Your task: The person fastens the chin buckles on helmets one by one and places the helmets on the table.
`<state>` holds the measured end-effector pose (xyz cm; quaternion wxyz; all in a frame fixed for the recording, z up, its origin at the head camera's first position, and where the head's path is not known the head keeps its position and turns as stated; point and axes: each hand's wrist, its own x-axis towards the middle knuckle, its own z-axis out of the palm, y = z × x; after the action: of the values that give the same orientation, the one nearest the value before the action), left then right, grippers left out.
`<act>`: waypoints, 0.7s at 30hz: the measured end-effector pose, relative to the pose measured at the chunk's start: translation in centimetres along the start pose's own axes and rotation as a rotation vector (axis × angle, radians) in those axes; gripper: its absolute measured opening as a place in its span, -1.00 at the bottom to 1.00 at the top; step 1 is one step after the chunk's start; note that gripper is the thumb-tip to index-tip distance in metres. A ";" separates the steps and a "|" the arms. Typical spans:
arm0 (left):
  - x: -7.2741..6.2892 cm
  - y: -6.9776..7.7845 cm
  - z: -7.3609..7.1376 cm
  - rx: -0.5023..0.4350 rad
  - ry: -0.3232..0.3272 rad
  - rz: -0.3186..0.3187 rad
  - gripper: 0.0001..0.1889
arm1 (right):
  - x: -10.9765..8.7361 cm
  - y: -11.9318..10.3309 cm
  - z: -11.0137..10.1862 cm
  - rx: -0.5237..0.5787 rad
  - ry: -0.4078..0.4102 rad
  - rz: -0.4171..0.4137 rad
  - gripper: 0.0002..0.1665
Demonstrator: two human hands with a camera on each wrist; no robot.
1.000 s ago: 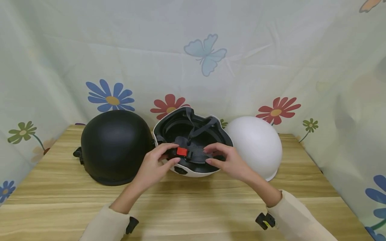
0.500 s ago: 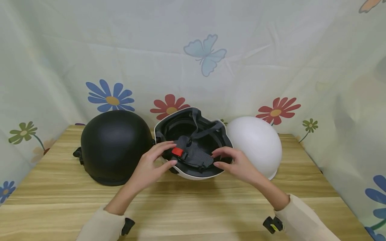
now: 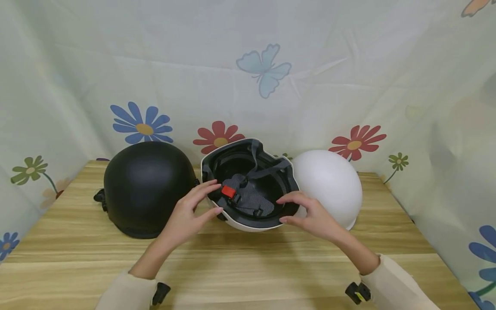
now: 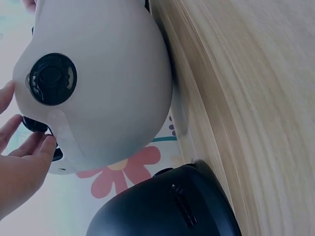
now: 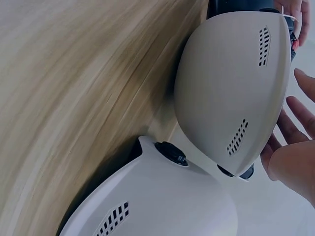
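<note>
An upturned white helmet (image 3: 232,165) with a black inside sits mid-table, its opening tilted towards me. A chin strap (image 3: 267,170) and a red buckle (image 3: 228,191) lie within it. My left hand (image 3: 187,215) is at its left side, thumb and fingers spread apart, with the fingertips near the buckle. In the left wrist view, a black round dial (image 4: 51,78) shows on the shell close to these fingers. At the right side, my right hand (image 3: 311,215) has its fingers inside the opening and its thumb by the rim, a gap between them.
A black helmet (image 3: 149,189) stands dome up on the left, close to the upturned one. On the right is another white helmet (image 3: 329,185), also dome up. The wooden table (image 3: 248,267) extends towards me, and a flowered cloth (image 3: 186,56) hangs behind.
The upturned helmet has turned a little and shifted slightly to the right, with the dial no longer showing in the head view. Both hands have moved apart, away from the buckle and strap.
</note>
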<state>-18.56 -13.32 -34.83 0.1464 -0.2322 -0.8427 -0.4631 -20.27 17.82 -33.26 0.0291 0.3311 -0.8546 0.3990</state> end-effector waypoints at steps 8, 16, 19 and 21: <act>-0.2 -0.9 -0.3 -0.007 -0.010 -0.025 -0.40 | -0.3 0.3 -0.2 -0.013 -0.035 -0.011 -0.51; -0.2 -1.3 -0.6 0.005 -0.017 -0.014 -0.38 | -0.2 0.2 -0.2 -0.024 -0.050 -0.031 -0.49; -0.1 -1.3 -0.7 0.007 -0.022 -0.019 -0.37 | -0.2 0.1 -0.1 -0.026 -0.057 -0.022 -0.49; -0.1 -1.4 -0.7 0.006 -0.026 -0.022 -0.37 | -0.2 0.0 0.0 -0.030 -0.056 -0.025 -0.49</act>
<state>-19.13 -14.57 -35.52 0.1309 -0.2284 -0.8485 -0.4590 -20.13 17.94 -33.36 0.0149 0.3524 -0.8568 0.3761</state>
